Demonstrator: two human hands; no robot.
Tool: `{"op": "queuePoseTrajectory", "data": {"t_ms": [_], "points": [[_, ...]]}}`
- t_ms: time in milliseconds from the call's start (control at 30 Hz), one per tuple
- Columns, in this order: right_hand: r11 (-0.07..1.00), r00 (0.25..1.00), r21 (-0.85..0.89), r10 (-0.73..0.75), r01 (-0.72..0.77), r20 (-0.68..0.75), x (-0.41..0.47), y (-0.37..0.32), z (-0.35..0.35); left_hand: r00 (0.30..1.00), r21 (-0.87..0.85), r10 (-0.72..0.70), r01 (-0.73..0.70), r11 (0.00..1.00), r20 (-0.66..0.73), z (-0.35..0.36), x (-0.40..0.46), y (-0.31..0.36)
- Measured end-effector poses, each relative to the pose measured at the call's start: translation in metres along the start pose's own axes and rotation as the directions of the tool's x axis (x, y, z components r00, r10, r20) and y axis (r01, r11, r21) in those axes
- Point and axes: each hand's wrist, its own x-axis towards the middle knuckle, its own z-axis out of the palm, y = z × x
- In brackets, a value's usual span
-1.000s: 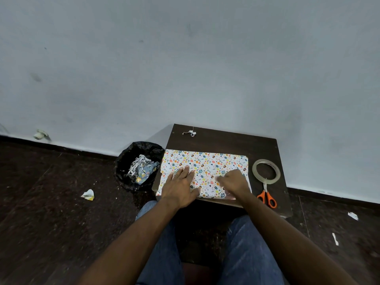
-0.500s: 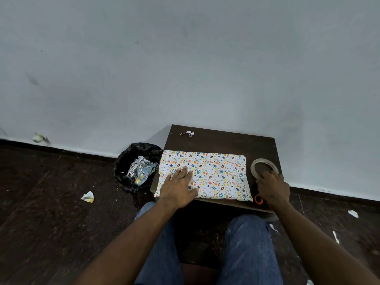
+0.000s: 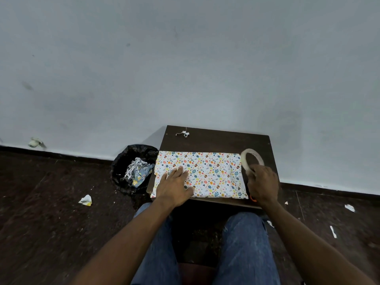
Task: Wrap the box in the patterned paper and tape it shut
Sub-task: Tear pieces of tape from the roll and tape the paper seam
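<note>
Dark wooden counter (image 3: 216,140): left hand (image 3: 174,185) lies flat on patterned paper (image 3: 207,171) hiding the box; right hand (image 3: 262,182) grips tape roll (image 3: 251,159), covering orange scissors (image 3: 253,198).

I sit in a bare, plain room, likely a spare corner of a home: a blank pale wall (image 3: 185,68) with a dark skirting strip, a dark scuffed floor (image 3: 51,223) strewn with paper scraps (image 3: 85,200), a small dark wooden table (image 3: 216,140) against the wall, and a black-lined bin (image 3: 131,167) of paper offcuts beside it.
</note>
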Motion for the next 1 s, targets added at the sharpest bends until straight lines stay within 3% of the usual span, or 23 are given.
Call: {"op": "queuePoseTrajectory", "data": {"t_ms": [133, 233, 300, 433, 500, 633, 833, 900, 1000], "points": [[0.982, 0.997, 0.172, -0.079, 0.073, 0.027, -0.014, -0.024, 0.005, 0.995, -0.079, -0.036, 0.029, 0.996, -0.092, 0.003, -0.001, 0.005], [0.951, 0.995, 0.303, -0.084, 0.065, 0.050, -0.032, -0.049, 0.010, 0.979, -0.344, -0.077, 0.008, 0.939, -0.188, 0.009, -0.008, 0.010], [0.925, 0.992, 0.374, -0.105, 0.069, 0.075, -0.043, -0.063, 0.013, 0.965, -0.578, -0.141, -0.014, 0.816, -0.222, 0.010, -0.013, 0.019], [0.895, 0.984, 0.438, -0.145, 0.084, 0.107, -0.059, -0.084, 0.016, 0.967, -0.936, -0.238, -0.001, 0.352, -0.091, -0.004, -0.017, 0.045], [0.882, 0.983, 0.464, -0.150, 0.087, 0.101, -0.064, -0.092, 0.014, 0.971, -0.966, -0.234, 0.011, 0.258, -0.051, -0.009, -0.017, 0.054], [0.880, 0.981, 0.466, -0.160, 0.091, 0.112, -0.064, -0.092, 0.012, 0.964, -0.985, -0.266, 0.022, 0.171, -0.025, -0.010, -0.019, 0.060], [0.904, 0.977, 0.404, -0.193, 0.142, 0.088, -0.064, -0.088, 0.007, 0.961, -0.985, -0.275, 0.048, 0.167, 0.000, -0.006, -0.020, 0.055], [0.911, 0.975, 0.381, -0.205, 0.160, 0.081, -0.065, -0.089, 0.006, 0.959, -0.978, -0.281, 0.016, 0.209, -0.044, -0.005, -0.021, 0.053], [0.921, 0.979, 0.360, -0.189, 0.147, 0.082, -0.067, -0.092, 0.006, 0.942, -0.938, -0.313, -0.002, 0.348, -0.118, 0.002, -0.017, 0.050]]}}
